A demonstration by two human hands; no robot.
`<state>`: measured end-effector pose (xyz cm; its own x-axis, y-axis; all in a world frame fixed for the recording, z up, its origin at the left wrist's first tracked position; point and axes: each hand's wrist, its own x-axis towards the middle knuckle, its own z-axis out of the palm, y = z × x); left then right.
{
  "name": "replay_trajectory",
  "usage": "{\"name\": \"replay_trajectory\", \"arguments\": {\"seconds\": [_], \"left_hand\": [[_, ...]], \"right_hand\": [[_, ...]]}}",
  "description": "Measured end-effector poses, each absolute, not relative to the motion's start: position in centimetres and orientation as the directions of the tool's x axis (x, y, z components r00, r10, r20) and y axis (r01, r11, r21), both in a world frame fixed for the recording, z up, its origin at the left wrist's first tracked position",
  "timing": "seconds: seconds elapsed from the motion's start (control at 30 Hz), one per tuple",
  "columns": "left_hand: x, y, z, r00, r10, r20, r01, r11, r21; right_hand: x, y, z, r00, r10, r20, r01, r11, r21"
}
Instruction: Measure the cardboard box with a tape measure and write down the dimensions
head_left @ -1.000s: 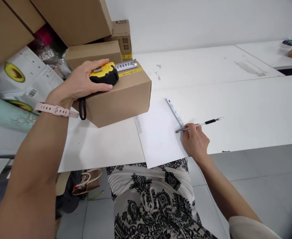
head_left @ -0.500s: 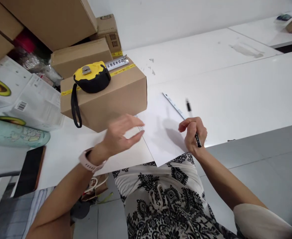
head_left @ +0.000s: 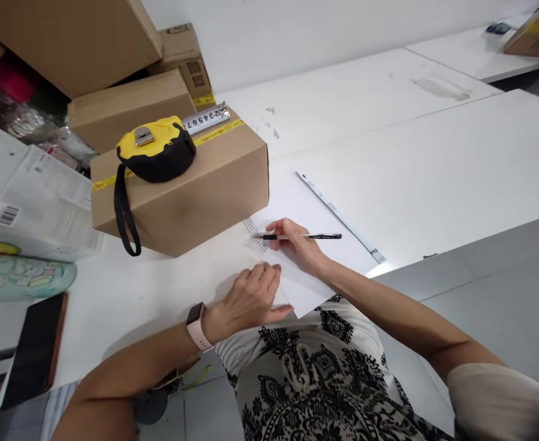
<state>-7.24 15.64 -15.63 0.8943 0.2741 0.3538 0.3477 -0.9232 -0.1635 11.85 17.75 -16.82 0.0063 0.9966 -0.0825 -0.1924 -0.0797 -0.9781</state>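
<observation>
A white sheet of paper [head_left: 315, 211] lies at the near edge of the white table [head_left: 435, 159]. My right hand [head_left: 299, 248] is closed on a pen [head_left: 304, 236], whose tip touches printed lines at the sheet's left edge. My left hand [head_left: 251, 297] rests on the table beside the sheet's near corner, fingers curled, thumb on the paper's edge, holding nothing. A yellow and black tape measure [head_left: 155, 149] sits on a small cardboard box [head_left: 191, 184], its blade pulled out a little across the box top.
Larger cardboard boxes [head_left: 67, 37] are stacked at the back left. White printed cartons [head_left: 35, 202] and a pale green bottle [head_left: 21, 278] lie to the left. A dark phone [head_left: 33, 349] lies at the table's near left edge. Another box [head_left: 533, 33] stands far right.
My left hand let go of the tape measure and came down beside the paper. My right hand picked the pen up off the table and brought its tip to the sheet's left edge.
</observation>
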Motion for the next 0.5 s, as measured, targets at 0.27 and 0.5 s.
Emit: {"name": "replay_trajectory", "arguments": {"seconds": [0.27, 0.5], "left_hand": [[-7.3, 13.7, -17.1, 0.883, 0.461, 0.084, 0.468, -0.877, -0.109], [-7.2, 13.2, -17.2, 0.866, 0.496, 0.068, 0.5, -0.85, -0.166]], "right_hand": [[11.5, 17.8, -16.9, -0.038, 0.999, -0.033, 0.009, -0.033, -0.999], [11.3, 17.3, -17.4, -0.006, 1.0, -0.011, 0.108, -0.01, -0.994]]}}
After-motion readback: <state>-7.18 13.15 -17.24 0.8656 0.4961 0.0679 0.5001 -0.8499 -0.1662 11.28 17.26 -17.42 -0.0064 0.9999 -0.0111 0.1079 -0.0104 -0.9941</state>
